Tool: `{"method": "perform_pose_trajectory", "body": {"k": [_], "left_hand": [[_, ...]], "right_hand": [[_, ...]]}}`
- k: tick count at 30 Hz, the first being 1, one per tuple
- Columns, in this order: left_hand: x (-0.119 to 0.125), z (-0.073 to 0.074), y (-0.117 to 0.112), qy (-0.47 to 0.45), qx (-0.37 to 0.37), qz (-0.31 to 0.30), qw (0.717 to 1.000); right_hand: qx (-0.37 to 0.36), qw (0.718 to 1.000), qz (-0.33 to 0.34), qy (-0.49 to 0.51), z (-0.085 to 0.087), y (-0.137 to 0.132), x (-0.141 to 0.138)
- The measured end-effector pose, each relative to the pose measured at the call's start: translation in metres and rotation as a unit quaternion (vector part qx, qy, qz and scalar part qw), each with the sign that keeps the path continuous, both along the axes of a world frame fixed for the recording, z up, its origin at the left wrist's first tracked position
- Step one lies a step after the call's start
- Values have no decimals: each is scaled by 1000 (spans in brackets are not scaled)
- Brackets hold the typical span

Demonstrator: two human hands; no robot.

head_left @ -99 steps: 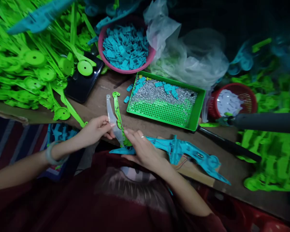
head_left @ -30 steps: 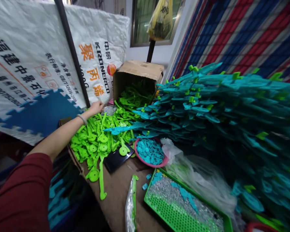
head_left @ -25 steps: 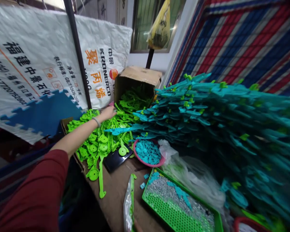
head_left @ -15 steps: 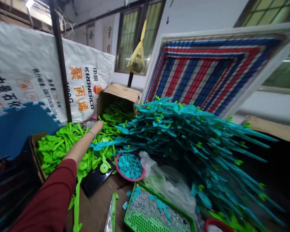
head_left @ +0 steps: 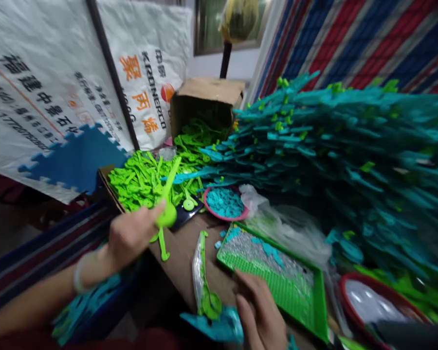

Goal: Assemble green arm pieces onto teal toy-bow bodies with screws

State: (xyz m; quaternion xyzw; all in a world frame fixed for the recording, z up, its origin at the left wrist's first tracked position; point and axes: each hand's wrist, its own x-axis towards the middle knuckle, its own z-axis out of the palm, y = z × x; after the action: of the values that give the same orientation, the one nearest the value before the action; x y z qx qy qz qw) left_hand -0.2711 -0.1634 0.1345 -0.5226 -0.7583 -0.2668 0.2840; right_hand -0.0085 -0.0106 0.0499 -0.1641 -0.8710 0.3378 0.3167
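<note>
My left hand (head_left: 131, 238) is closed on a lime-green plastic part (head_left: 167, 214), gripping it near its round disc, with its long arm pointing up. Behind it, a heap of the same green parts (head_left: 142, 177) fills a low cardboard box. My right hand (head_left: 261, 311) is at the lower middle, thumb and fingers apart, beside the green perforated tray (head_left: 277, 287). A teal plastic piece (head_left: 217, 326) lies against its thumb side. Another green part with a disc (head_left: 210, 304) overlaps that piece, next to a shiny silvery strip (head_left: 197, 267).
A large stack of teal parts (head_left: 332, 141) with green tips rises on the right. A pink bowl (head_left: 245, 214) holds small teal pieces. Crumpled clear plastic (head_left: 292, 228) lies beside the tray, and a red bowl (head_left: 345, 296) stands lower right. Behind is a tipped cardboard box (head_left: 208, 87).
My left hand has drawn back from the green heap toward me with a green part in it. My right hand has come into view. The camera has tilted down.
</note>
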Motion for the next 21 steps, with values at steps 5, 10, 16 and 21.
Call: {"method": "perform_pose_trajectory", "body": {"k": [5, 10, 16, 21], "left_hand": [[106, -61, -18, 91, -113, -121, 982], [137, -89, -17, -139, -111, -246, 953], [135, -93, -9, -388, 43, -392, 833], [118, -111, 6, -513, 25, -411, 753]], "right_hand": [[-98, 990, 97, -16, 21, -20, -17], [-104, 979, 119, -126, 2, -34, 22], [13, 991, 103, -82, 4, -29, 34], [167, 975, 99, -104, 5, -16, 15]]}}
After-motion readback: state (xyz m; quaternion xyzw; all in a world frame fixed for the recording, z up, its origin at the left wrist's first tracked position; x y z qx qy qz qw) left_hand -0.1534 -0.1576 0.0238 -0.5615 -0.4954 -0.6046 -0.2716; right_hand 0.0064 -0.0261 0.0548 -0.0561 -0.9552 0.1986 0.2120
